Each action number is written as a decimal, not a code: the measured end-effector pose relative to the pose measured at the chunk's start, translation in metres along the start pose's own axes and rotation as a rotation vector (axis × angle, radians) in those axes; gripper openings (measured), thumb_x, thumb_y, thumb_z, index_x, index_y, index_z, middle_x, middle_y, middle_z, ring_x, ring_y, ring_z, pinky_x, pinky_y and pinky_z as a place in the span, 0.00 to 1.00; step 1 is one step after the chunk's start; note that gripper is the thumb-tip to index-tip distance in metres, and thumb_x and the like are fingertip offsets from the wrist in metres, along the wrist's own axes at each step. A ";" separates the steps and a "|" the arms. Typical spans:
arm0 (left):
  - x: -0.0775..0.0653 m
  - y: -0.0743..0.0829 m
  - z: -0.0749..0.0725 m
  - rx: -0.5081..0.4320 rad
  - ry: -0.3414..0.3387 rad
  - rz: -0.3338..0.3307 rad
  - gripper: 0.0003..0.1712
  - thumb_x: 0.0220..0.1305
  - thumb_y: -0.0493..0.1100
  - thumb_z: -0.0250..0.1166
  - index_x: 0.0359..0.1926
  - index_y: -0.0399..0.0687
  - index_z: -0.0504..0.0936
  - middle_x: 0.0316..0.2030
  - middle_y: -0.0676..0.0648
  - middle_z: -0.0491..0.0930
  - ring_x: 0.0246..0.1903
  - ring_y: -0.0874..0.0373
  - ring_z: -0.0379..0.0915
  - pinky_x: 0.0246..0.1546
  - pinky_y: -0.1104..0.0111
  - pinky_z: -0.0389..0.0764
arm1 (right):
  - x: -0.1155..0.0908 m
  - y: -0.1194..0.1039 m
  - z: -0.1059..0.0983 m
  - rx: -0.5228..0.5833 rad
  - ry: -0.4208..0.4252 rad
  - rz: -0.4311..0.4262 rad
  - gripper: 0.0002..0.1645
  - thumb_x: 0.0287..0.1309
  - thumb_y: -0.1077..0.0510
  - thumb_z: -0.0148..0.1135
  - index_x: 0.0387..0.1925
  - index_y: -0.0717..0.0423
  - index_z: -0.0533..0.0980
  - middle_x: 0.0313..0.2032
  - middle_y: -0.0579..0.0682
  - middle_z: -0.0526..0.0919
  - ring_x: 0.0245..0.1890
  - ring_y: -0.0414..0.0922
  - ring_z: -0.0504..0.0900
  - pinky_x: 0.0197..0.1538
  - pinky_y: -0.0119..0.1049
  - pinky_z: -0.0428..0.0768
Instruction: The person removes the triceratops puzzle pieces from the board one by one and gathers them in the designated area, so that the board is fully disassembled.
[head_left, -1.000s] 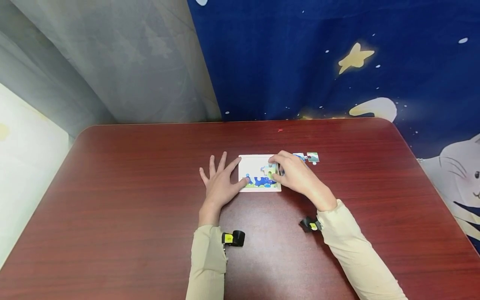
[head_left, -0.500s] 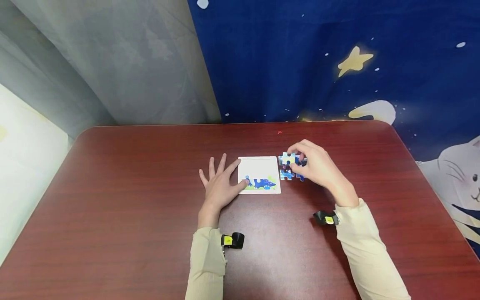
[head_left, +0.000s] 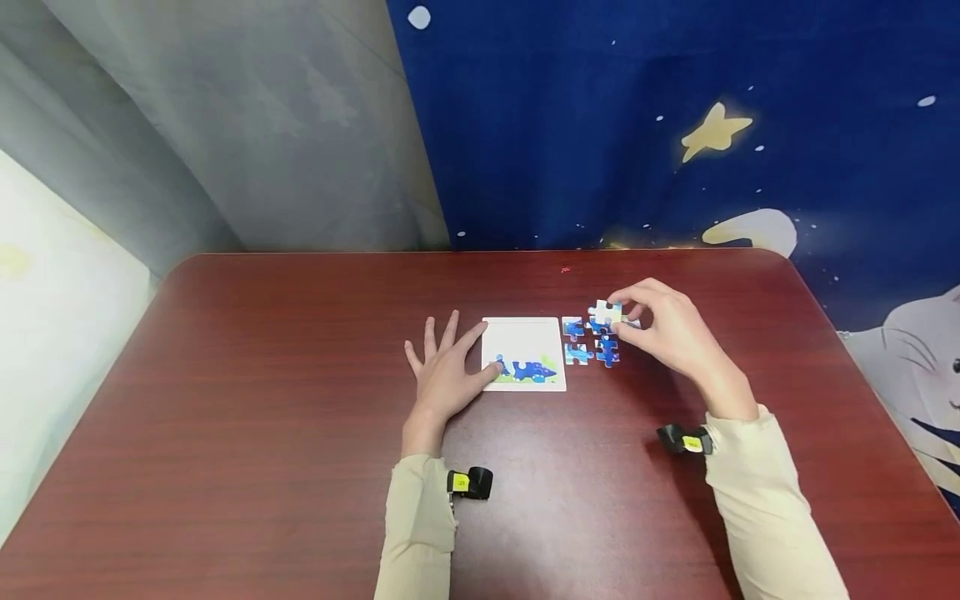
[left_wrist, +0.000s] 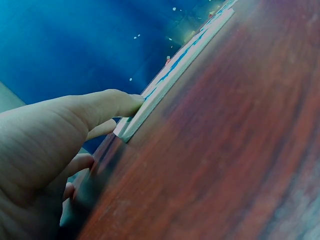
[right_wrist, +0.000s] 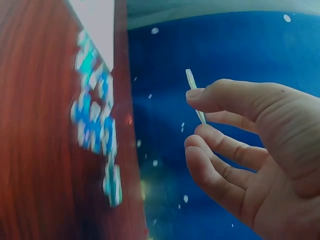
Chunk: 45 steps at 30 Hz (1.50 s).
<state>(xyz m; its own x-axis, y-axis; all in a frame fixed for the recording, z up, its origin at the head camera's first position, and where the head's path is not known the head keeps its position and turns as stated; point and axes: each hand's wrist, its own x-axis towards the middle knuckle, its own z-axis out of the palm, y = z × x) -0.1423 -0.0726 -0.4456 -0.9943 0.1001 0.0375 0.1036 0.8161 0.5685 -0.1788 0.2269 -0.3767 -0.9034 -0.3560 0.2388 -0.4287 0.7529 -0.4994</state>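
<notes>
My right hand pinches a pale jigsaw piece between thumb and fingers, above the loose pieces right of the puzzle tray. The right wrist view shows this piece edge-on, a thin strip at the thumb tip. With fingers spread, my left hand rests at the tray's left side. Its thumb presses on the lower left part and the index fingertip meets the upper left corner. The white puzzle tray lies flat; along its bottom, fitted pieces form a blue animal on green, partly hidden by the left thumb.
Several loose jigsaw pieces lie just right of the tray, some partly under the right hand in the head view. A tiny red scrap is near the far edge of the reddish-brown table. Curtains hang behind.
My right hand has moved from over the tray's right side out to the right, carrying the pale jigsaw piece and uncovering loose pieces. My left hand has stayed on the tray.
</notes>
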 end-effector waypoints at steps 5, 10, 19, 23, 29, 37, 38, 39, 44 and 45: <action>0.000 0.001 0.001 0.001 0.013 0.006 0.39 0.53 0.60 0.64 0.66 0.64 0.66 0.71 0.46 0.47 0.69 0.43 0.27 0.57 0.38 0.25 | -0.016 0.017 -0.008 -0.049 -0.022 0.000 0.19 0.46 0.62 0.69 0.44 0.59 0.78 0.33 0.51 0.78 0.30 0.45 0.79 0.38 0.44 0.73; 0.000 -0.001 0.002 0.000 0.013 0.004 0.39 0.53 0.60 0.63 0.67 0.64 0.65 0.71 0.46 0.47 0.70 0.44 0.27 0.57 0.38 0.25 | -0.030 0.034 -0.010 -0.051 -0.070 0.063 0.18 0.46 0.63 0.69 0.42 0.61 0.77 0.34 0.54 0.80 0.31 0.48 0.80 0.39 0.46 0.74; -0.001 -0.003 0.002 -0.015 0.012 0.007 0.39 0.53 0.60 0.63 0.67 0.64 0.65 0.71 0.46 0.47 0.70 0.43 0.27 0.57 0.38 0.24 | -0.039 0.051 0.002 -0.027 -0.128 0.089 0.17 0.47 0.62 0.68 0.42 0.59 0.78 0.36 0.52 0.78 0.31 0.46 0.78 0.37 0.44 0.74; -0.002 -0.002 0.001 -0.024 0.011 0.010 0.38 0.54 0.60 0.63 0.67 0.63 0.65 0.71 0.45 0.47 0.69 0.43 0.27 0.57 0.38 0.24 | -0.039 0.053 0.006 -0.015 -0.152 0.100 0.17 0.47 0.63 0.69 0.42 0.59 0.78 0.34 0.50 0.78 0.29 0.44 0.76 0.36 0.42 0.73; 0.000 -0.002 0.002 -0.026 0.014 0.017 0.39 0.53 0.60 0.64 0.66 0.63 0.65 0.71 0.45 0.47 0.69 0.43 0.27 0.57 0.38 0.24 | -0.039 0.055 0.009 -0.006 -0.171 0.110 0.16 0.47 0.62 0.69 0.41 0.58 0.78 0.33 0.49 0.76 0.28 0.43 0.73 0.35 0.40 0.71; 0.001 -0.002 0.002 -0.015 0.019 0.016 0.38 0.54 0.60 0.63 0.66 0.63 0.65 0.71 0.45 0.47 0.70 0.43 0.27 0.57 0.38 0.24 | -0.037 0.056 0.010 0.023 -0.182 0.136 0.16 0.49 0.62 0.68 0.42 0.59 0.78 0.34 0.51 0.75 0.28 0.44 0.73 0.35 0.40 0.71; 0.000 -0.002 0.002 -0.015 0.019 0.016 0.38 0.53 0.60 0.63 0.66 0.63 0.66 0.71 0.45 0.47 0.69 0.43 0.27 0.57 0.38 0.24 | -0.037 0.057 0.010 0.024 -0.183 0.141 0.16 0.49 0.62 0.68 0.42 0.59 0.78 0.34 0.51 0.75 0.28 0.44 0.73 0.35 0.40 0.71; 0.000 -0.002 0.002 -0.015 0.018 0.017 0.38 0.53 0.60 0.63 0.66 0.63 0.66 0.71 0.45 0.47 0.69 0.43 0.27 0.57 0.38 0.25 | -0.037 0.056 0.010 0.026 -0.184 0.146 0.17 0.49 0.61 0.68 0.43 0.59 0.78 0.35 0.51 0.75 0.29 0.44 0.74 0.36 0.40 0.72; 0.000 -0.001 0.003 -0.014 0.016 0.017 0.39 0.53 0.60 0.64 0.66 0.63 0.66 0.71 0.45 0.47 0.70 0.43 0.27 0.57 0.38 0.25 | -0.039 0.055 0.008 0.040 -0.173 0.165 0.18 0.49 0.60 0.69 0.44 0.59 0.77 0.36 0.52 0.75 0.30 0.45 0.74 0.37 0.39 0.72; 0.000 0.000 0.002 -0.013 0.016 0.016 0.39 0.53 0.60 0.64 0.66 0.63 0.66 0.71 0.45 0.47 0.70 0.44 0.27 0.57 0.38 0.25 | -0.040 0.055 0.007 0.047 -0.164 0.162 0.19 0.49 0.60 0.68 0.45 0.59 0.77 0.37 0.52 0.75 0.30 0.45 0.74 0.37 0.38 0.72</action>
<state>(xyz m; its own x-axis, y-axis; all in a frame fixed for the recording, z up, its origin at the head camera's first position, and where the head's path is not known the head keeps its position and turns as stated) -0.1419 -0.0716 -0.4479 -0.9927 0.1040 0.0604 0.1198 0.8069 0.5784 -0.1664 0.2782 -0.4195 -0.9470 -0.3210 0.0157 -0.2744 0.7824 -0.5591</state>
